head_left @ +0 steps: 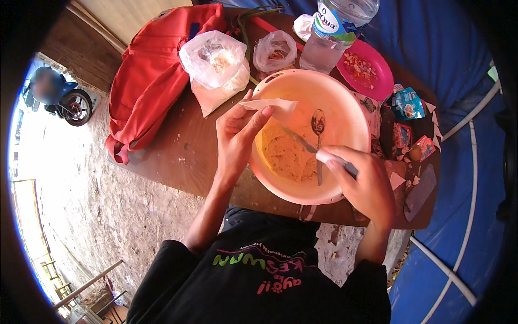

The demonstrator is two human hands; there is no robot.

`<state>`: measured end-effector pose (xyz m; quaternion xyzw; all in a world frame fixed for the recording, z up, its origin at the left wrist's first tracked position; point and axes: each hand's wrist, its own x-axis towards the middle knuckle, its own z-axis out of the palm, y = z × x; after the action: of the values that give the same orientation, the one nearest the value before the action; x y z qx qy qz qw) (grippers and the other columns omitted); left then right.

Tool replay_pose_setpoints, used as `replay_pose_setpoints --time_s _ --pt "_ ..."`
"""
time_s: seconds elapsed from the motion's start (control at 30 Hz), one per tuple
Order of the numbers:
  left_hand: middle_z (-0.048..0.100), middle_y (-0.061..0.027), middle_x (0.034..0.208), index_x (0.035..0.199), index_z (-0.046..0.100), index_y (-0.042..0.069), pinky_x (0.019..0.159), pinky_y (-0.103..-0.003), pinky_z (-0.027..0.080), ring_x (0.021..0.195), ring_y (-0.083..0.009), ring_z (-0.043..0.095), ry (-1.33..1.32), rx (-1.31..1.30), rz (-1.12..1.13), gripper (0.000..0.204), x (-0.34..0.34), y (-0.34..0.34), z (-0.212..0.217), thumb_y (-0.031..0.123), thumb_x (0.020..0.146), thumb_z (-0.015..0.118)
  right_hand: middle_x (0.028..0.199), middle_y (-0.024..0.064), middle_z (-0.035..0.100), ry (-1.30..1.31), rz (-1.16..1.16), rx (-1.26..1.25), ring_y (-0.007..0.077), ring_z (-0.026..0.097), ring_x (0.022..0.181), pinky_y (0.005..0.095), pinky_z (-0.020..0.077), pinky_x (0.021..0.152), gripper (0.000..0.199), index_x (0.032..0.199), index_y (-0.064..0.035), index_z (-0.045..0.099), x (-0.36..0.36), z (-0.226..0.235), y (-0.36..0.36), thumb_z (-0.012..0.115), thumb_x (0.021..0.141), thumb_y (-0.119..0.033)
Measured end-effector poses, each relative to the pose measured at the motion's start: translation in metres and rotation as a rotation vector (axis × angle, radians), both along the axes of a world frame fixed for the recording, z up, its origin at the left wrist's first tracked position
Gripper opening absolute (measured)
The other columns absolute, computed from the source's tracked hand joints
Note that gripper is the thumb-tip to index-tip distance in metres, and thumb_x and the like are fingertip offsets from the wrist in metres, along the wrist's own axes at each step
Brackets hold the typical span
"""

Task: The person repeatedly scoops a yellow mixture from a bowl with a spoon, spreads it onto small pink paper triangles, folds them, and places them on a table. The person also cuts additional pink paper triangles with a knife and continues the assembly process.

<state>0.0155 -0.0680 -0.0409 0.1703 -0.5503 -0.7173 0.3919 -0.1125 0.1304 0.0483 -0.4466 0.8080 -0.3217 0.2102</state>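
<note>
Showing: two bare hands working at a round peach-coloured plastic basin (345, 97) that stands on a dark brown wooden table (183, 156).
Left hand: the left hand (237, 135) is raised over the basin's left rim, thumb and forefinger pinched on a small white paper wrapper (270, 105), the other fingers loosely curled.
Right hand: the right hand (364, 186) sits at the basin's near right rim, fingers clenched around the white handle of a metal knife (302, 141) whose blade slants left and far into the basin.
Basin contents: a pale yellow lumpy batter (286, 159) fills the bottom; a metal spoon (318, 135) lies in it, bowl toward the far side, just right of the blade.
Far left: a red fabric bag (151, 75) lies on the table, two knotted clear plastic bags (216, 62) of foodstuff just right of it.
Far right: a clear plastic water bottle (334, 32) stands beyond the basin, beside a pink plastic plate (372, 73) holding chopped pieces.
Right edge: small coloured sachets (407, 105) lie scattered on the table.
Surround: blue tarpaulin (431, 43) to the right.
</note>
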Motion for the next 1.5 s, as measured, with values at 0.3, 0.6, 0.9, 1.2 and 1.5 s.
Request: replay_pose_setpoints --time_s 0.3,0.6,0.9,1.2,1.5 --pt "0.073 -0.0064 0.105 0.115 0.068 -0.007 0.086 -0.025 0.052 0.094 -0.0082 0.064 -0.053 0.065 0.010 0.024 0.001 0.010 -0.003 0.011 0.099 0.067 0.101 0.0196 0.075 -0.037 0.126 0.113 0.0222 0.072 0.083 0.0326 0.0542 0.079 0.026 0.114 0.0034 0.072 -0.015 -0.028 -0.021 0.064 0.097 -0.015" --pt "0.072 -0.0068 0.105 0.116 0.067 -0.009 0.085 -0.025 0.053 0.094 -0.0087 0.065 -0.016 0.074 0.020 0.025 -0.003 0.009 -0.002 0.010 0.100 0.064 0.102 0.0241 0.072 -0.257 0.133 0.088 0.0349 0.072 0.096 0.0380 0.0548 0.084 0.024 0.106 0.0053 0.073 -0.005 -0.028 -0.024 0.066 0.095 -0.015" --pt "0.073 -0.0055 0.101 0.116 0.068 -0.008 0.082 -0.024 0.053 0.091 -0.0069 0.064 -0.076 0.017 0.039 0.024 -0.004 0.009 -0.001 0.010 0.102 0.061 0.076 0.0080 0.071 -0.316 0.229 0.093 0.0079 0.058 0.061 0.0277 0.0482 0.054 0.026 0.115 0.0035 0.073 -0.002 -0.026 -0.025 0.065 0.098 -0.015" --pt "0.073 -0.0070 0.102 0.116 0.066 -0.007 0.081 -0.024 0.052 0.091 -0.0077 0.065 -0.036 0.040 0.073 0.024 -0.006 0.012 -0.003 0.011 0.101 0.062 0.069 0.0037 0.064 -0.647 0.118 0.214 0.0060 0.054 0.056 0.0224 0.0465 0.051 0.029 0.120 0.0016 0.071 -0.005 -0.017 -0.011 0.063 0.100 -0.017" --pt "0.072 -0.0064 0.109 0.118 0.066 -0.003 0.093 -0.024 0.046 0.102 -0.0089 0.063 0.038 0.120 0.213 0.024 0.008 0.015 0.012 0.012 0.101 0.062 0.075 0.0054 0.067 -0.873 0.102 0.137 0.0054 0.055 0.054 0.0196 0.0447 0.050 0.033 0.128 0.0017 0.066 -0.026 -0.015 0.015 0.060 0.101 -0.017"
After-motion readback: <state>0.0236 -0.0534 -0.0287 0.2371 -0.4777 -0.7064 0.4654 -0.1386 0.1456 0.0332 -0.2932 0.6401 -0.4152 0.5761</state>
